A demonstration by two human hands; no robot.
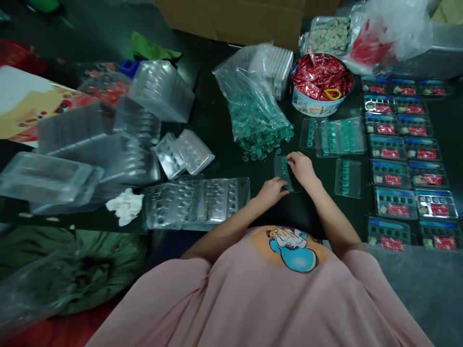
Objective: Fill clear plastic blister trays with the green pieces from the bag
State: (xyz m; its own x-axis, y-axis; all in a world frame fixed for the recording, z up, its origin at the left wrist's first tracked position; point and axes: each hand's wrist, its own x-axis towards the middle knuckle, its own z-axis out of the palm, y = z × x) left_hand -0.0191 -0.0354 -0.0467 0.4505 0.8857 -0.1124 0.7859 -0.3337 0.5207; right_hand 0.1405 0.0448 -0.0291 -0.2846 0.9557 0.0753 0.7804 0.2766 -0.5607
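A small clear plastic tray (278, 166) with a row of green translucent pieces in its slots lies on the dark table in front of me. My left hand (273, 192) grips its lower end, fingers bent and closed. At the upper right part of the row, the fingertips of my right hand (303, 168) are pinched together; whatever lies between them is too small to make out. Just beyond, a heap of loose green pieces (258, 147) spills from a clear plastic bag (249, 91). Right of my hands lies another filled tray (356, 179), with several more overlapping trays (343, 137) behind it.
Stacks of clear plastic blister trays (162, 91) stand at left, and more empty trays (244, 188) lie near the table edge. A round tin (318, 107) holds red packets and yellow-handled scissors. Packed sets (392, 173) line the right side. A cardboard box (231, 21) stands behind.
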